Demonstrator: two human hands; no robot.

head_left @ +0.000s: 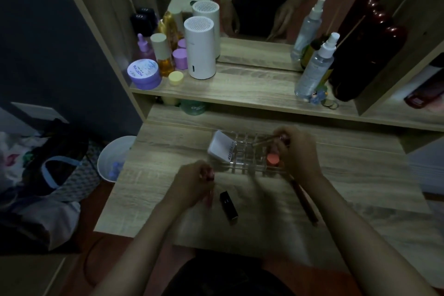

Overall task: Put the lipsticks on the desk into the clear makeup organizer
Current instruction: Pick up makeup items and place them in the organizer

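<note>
A clear makeup organizer (242, 161) with a grid of slots stands mid-desk. A white compact (222, 146) leans in its left end and a pink-capped lipstick (272, 159) stands in a right slot. My right hand (296, 154) is over the organizer's right end, shut on a thin gold-and-red lipstick (269, 139) lying across the top. My left hand (192, 182) is in front of the organizer, shut on a pinkish lipstick (211, 175). A black lipstick (228, 205) lies on the desk beside it. A long brown pencil (304, 202) lies to the right.
The upper shelf (240, 89) holds a white cylinder device (200, 48), purple jars, amber bottles and spray bottles (314, 67), with a mirror behind. A white bin (113, 158) and bags stand on the floor left of the desk (168, 142).
</note>
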